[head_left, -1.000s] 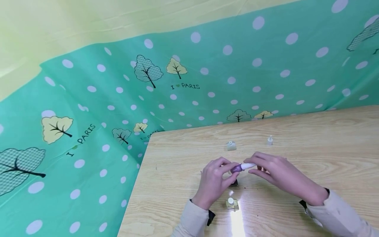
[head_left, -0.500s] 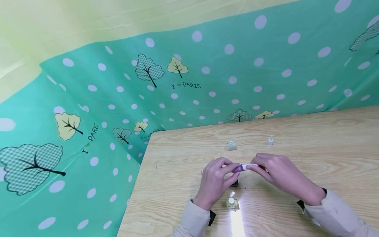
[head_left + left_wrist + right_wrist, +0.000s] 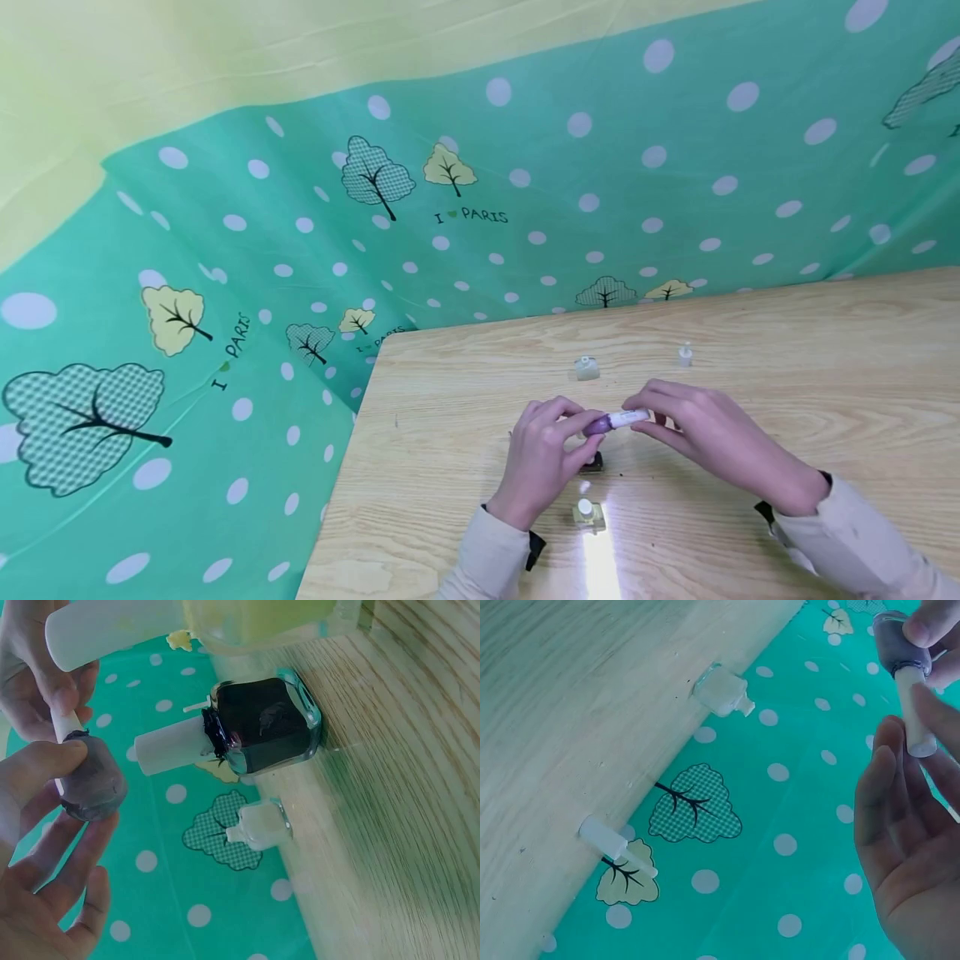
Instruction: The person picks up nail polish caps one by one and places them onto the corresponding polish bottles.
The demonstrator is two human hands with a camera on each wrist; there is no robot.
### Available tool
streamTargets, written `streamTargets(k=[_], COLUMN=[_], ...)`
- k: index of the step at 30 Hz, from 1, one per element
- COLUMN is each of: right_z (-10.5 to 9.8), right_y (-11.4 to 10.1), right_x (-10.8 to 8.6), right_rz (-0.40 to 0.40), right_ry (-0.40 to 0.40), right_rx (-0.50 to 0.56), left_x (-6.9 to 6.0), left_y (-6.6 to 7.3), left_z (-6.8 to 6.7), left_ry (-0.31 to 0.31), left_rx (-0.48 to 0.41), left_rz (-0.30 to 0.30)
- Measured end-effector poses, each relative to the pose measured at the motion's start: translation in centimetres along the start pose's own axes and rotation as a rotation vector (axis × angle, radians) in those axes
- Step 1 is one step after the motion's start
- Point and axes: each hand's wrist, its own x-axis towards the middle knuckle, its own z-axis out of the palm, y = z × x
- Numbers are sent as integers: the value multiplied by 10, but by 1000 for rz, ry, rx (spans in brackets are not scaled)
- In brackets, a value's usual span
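Observation:
In the head view my left hand pinches the body of a purple nail polish bottle, its neck pointing right. My right hand has thumb and fingers on the bottle's long white cap, which sits on the neck. Seen from the left wrist, thumb and fingers grip the dark glass of the purple bottle. The right wrist view has the thumb against the white cap, fingers curled behind it. Below the hands a black nail polish bottle with a white cap stands on the table.
Nearer the person stands a yellow nail polish bottle with a white cap. Farther back are an uncapped whitish bottle and a loose white cap with its brush upward. The wooden table meets a dotted green cloth behind.
The right hand's fingers shift about the white cap, covering it more half a second ago and baring more of it now. The left hand keeps its hold on the bottle, almost still.

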Motion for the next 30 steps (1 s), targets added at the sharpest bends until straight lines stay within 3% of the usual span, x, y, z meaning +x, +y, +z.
streamTargets(k=[4,9,15,20,24,30], right_z=[0,1,0,-1,0,2], right_y=[1,2,2,2,2,4], right_x=[0,0,1,1,1,0], right_rz=[11,117,242,293,273,133], right_ry=[-13,-86,-195,-218,-150,-65], right_rx=[-12,3,100,158,151,112], left_x=[1,3,4,2,2,1], left_y=[0,1,2,0,-2,-5], left_z=[2,2,2,4,5,4], left_ry=[-9,-14,-20,-11,-9,4], left_rx=[9,34,71,63,31,0], left_rz=[1,1,8,14,2,-17])
